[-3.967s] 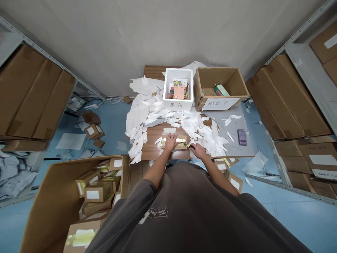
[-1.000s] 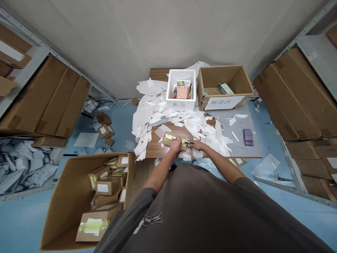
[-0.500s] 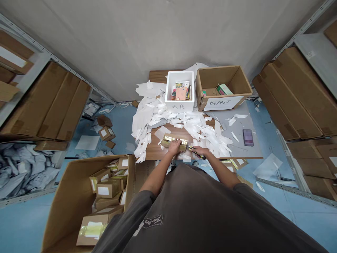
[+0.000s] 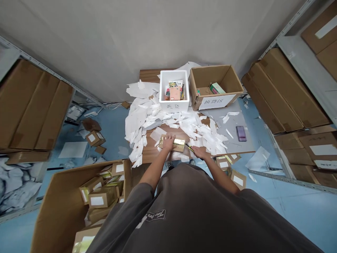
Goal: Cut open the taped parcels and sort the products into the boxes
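Note:
A small taped cardboard box (image 4: 179,145) lies near the front edge of the wooden table (image 4: 150,153). My left hand (image 4: 169,141) grips it from above, toward its left end. In my right hand (image 4: 199,152) is a yellow and black utility knife (image 4: 190,148), its tip by the box's right end. Torn white paper (image 4: 139,117) is heaped around and behind the box.
Behind stand a white foam box (image 4: 173,106) holding small packets and an open carton (image 4: 196,102) with a paper label. A purple pixelated object (image 4: 241,133) lies at right. At lower left, a big carton (image 4: 56,196) holds several parcels.
My left hand has shifted toward the box's left end, and the box lies at a slightly different angle. The knife has drawn back to the box's right end. The whole view has shifted.

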Demonstrator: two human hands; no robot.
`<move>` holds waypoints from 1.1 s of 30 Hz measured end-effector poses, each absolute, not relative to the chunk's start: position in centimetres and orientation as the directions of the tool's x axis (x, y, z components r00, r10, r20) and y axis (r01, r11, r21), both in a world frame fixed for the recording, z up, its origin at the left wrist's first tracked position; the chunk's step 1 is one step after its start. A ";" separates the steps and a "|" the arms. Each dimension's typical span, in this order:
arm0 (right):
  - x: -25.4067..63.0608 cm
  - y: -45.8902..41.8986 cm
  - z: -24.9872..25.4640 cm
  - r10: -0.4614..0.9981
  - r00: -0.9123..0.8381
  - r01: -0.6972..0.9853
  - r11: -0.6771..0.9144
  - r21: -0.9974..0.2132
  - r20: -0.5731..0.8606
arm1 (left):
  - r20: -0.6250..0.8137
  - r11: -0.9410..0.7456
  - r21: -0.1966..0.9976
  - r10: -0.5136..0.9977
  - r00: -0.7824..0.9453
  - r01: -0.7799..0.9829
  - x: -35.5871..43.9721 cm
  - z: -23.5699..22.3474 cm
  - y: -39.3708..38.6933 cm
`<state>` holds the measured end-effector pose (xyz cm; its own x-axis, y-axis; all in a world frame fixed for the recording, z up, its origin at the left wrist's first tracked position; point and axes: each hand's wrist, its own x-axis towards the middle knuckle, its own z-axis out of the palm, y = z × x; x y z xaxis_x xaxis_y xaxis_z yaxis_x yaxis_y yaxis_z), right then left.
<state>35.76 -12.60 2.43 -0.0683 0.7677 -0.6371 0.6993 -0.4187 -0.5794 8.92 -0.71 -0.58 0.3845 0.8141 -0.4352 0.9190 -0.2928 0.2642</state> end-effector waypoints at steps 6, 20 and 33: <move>33.4 -12.6 3.3 0.822 -0.087 0.857 -0.226 -0.462 -0.562 | -0.322 -0.369 0.307 0.827 0.460 0.877 8.3 -0.6 -0.9; 28.0 -12.9 2.5 0.841 0.133 0.956 -0.248 -0.155 -0.524 | -0.247 -0.321 0.382 0.868 0.431 0.866 8.4 -1.2 -3.2; 34.9 -13.9 0.4 0.761 0.341 0.534 -0.640 -0.552 -0.552 | -0.188 -0.247 0.353 0.926 0.327 0.902 9.2 -0.6 -2.8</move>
<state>34.85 -13.95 0.40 0.3414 0.7607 -0.5521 0.5344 -0.6403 -0.5517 9.22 -2.78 -0.56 0.3275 0.9259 -0.1883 0.9022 -0.2472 0.3534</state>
